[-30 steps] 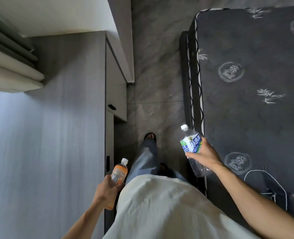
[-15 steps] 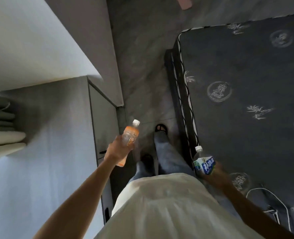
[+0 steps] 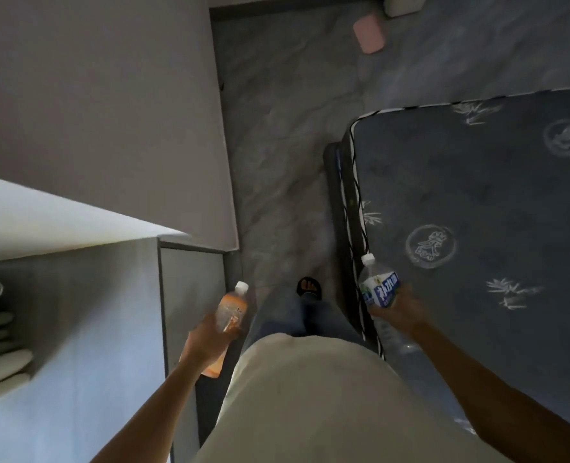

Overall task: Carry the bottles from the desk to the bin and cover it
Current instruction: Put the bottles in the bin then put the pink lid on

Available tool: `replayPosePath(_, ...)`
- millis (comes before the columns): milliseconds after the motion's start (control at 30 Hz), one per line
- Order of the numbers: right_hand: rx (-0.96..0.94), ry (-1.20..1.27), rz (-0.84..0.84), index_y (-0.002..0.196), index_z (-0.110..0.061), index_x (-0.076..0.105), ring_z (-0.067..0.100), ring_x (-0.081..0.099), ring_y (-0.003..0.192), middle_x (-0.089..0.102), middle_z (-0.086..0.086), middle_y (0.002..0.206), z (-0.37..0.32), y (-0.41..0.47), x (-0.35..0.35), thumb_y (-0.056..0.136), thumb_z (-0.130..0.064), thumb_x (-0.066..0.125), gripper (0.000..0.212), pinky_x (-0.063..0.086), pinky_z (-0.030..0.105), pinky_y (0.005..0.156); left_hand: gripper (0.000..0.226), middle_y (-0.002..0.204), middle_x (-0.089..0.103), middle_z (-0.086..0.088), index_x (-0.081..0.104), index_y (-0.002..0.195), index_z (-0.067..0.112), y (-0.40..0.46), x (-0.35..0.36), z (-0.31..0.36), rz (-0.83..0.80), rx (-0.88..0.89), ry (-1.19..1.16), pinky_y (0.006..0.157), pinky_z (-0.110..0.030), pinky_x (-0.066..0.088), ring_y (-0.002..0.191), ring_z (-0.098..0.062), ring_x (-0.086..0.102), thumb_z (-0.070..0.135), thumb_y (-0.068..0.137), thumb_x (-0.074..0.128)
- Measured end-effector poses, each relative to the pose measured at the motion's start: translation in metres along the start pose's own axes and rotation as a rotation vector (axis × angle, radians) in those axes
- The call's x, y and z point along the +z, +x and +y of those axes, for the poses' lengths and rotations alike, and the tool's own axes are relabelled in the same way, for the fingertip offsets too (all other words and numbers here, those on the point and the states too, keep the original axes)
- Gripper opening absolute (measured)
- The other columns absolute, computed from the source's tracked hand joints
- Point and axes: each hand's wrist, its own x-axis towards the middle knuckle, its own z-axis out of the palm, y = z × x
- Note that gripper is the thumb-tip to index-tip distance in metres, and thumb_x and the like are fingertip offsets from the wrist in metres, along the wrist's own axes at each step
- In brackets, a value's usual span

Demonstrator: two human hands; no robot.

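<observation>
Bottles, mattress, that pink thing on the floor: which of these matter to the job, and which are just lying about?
Part of the job:
- orange bottle, held in the left hand
- clear bottle with blue label, held in the right hand

Just lying about:
- dark mattress
- pink object on the floor
- grey cabinet

No bin is in view.

- left hand (image 3: 207, 339) wrapped around orange bottle (image 3: 232, 310), white cap up
- right hand (image 3: 399, 310) holds clear bottle (image 3: 378, 290) with blue-white label, over mattress (image 3: 477, 202) edge
- grey marble floor (image 3: 287, 145) ahead, pink item (image 3: 368, 33) lying on it
- cabinet (image 3: 190, 289) on left
</observation>
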Motion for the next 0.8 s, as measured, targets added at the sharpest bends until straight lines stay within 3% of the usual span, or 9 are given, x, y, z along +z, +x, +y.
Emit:
replayPosePath(200, -0.136, 0.020, 0.062, 0.132, -0.014, 0.040, 0.023, 0.062, 0.092, 0.057, -0.005, 0.100, -0.110, 0.075, -0.038, 0.063, -0.044, 0.089, 0.089, 0.044, 0.033, 0.079, 0.070, 0.112, 0.070, -0.004, 0.055, 0.130, 0.017, 0.030, -0.027, 0.006, -0.048, -0.165, -0.021, 0.074, -0.033, 0.048, 0.086, -0.020, 0.062, 0.058, 0.078, 0.078)
replayPosePath(367, -0.160, 0.009, -0.018, 0.141, -0.017, 0.037, 0.016, 0.060, 0.092, 0.062, -0.003, 0.109, -0.167, 0.121, -0.054, 0.066, -0.035, 0.091, 0.094, 0.046, 0.031, 0.078, 0.066, 0.116, 0.070, -0.011, 0.054, 0.127, 0.016, 0.077, -0.075, 0.045, -0.036, -0.247, -0.061, 0.083, -0.041, 0.052, 0.099, -0.032, 0.065, 0.059, 0.080, 0.074)
replayPosePath(533, -0.075, -0.035, 0.038, 0.138, -0.010, 0.044, 0.030, 0.065, 0.100, 0.067, 0.012, 0.119, -0.186, 0.140, -0.074, 0.063, -0.037, 0.094, 0.093, 0.042, 0.030, 0.081, 0.073, 0.129, 0.065, -0.017, 0.052, 0.135, 0.011, 0.130, -0.133, 0.126, -0.001, -0.170, -0.093, 0.090, -0.040, 0.047, 0.118, -0.038, 0.062, 0.055, 0.081, 0.075)
replayPosePath(600, -0.054, -0.037, 0.043, 0.134, -0.010, 0.046, 0.026, 0.062, 0.092, 0.068, 0.012, 0.117, -0.186, 0.141, -0.083, 0.062, -0.041, 0.093, 0.091, 0.044, 0.032, 0.078, 0.074, 0.131, 0.063, -0.017, 0.052, 0.134, 0.012, 0.150, -0.155, 0.165, 0.024, -0.143, -0.150, 0.092, -0.039, 0.046, 0.121, -0.038, 0.060, 0.055, 0.080, 0.076)
replayPosePath(667, -0.019, -0.046, 0.036, 0.132, -0.010, 0.047, 0.023, 0.060, 0.087, 0.068, 0.013, 0.115, -0.183, 0.142, -0.092, 0.062, -0.043, 0.093, 0.090, 0.047, 0.034, 0.076, 0.072, 0.127, 0.064, -0.013, 0.052, 0.132, 0.015, 0.171, -0.176, 0.204, 0.030, -0.100, -0.167, 0.085, -0.035, 0.044, 0.117, -0.036, 0.061, 0.058, 0.079, 0.075)
replayPosePath(800, 0.097, -0.086, -0.001, 0.134, -0.007, 0.044, 0.039, 0.066, 0.106, 0.067, 0.019, 0.122, -0.178, 0.157, -0.110, 0.066, -0.039, 0.092, 0.090, 0.050, 0.041, 0.084, 0.072, 0.116, 0.064, -0.005, 0.052, 0.129, 0.020, 0.215, -0.218, 0.285, 0.022, 0.015, -0.193, 0.077, -0.033, 0.043, 0.095, -0.026, 0.060, 0.059, 0.073, 0.074)
